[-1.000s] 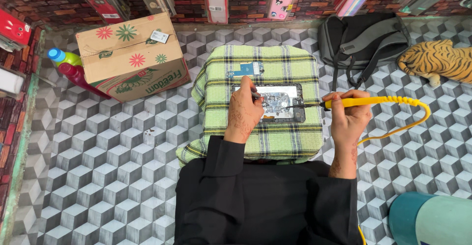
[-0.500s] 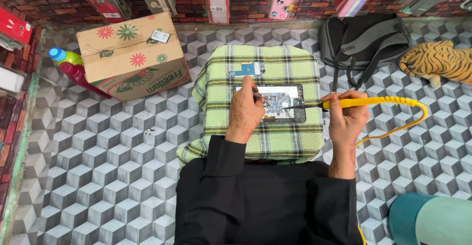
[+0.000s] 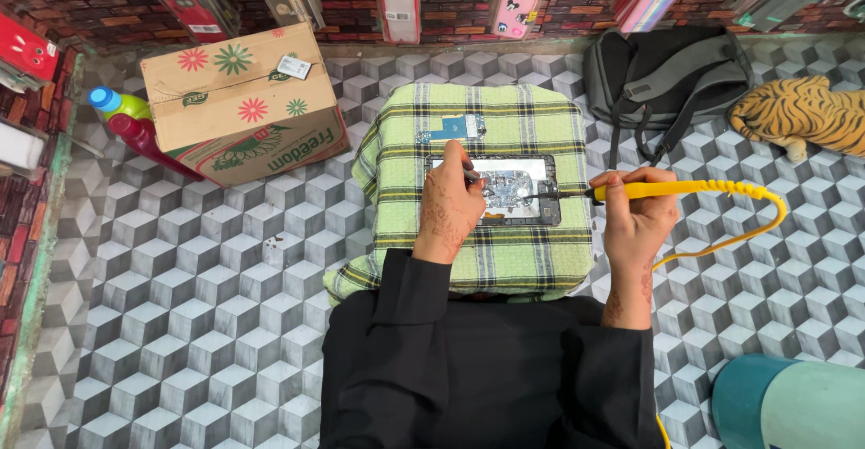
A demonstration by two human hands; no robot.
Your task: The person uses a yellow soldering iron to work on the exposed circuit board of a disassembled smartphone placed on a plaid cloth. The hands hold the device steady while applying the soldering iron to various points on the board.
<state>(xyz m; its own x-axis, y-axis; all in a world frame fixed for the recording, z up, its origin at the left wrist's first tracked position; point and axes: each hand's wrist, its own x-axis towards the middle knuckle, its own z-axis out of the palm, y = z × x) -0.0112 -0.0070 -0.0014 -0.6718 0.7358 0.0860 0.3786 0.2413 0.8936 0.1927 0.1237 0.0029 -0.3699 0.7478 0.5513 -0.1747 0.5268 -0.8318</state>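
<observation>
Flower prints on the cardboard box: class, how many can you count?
4 on the cardboard box, all on its top face: red, green, red, small green. Other faces may hide more.

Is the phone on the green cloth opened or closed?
Opened: the phone lies flat with its back cover off, and its inner boards show.

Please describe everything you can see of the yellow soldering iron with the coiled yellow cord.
The yellow soldering iron has a slim yellow handle and a dark metal tip. It lies nearly level, tip pointing left onto the opened phone on the green plaid cloth. The right hand grips its handle. Its cord, coiled near the handle, loops right and down toward the person's lap.
</observation>
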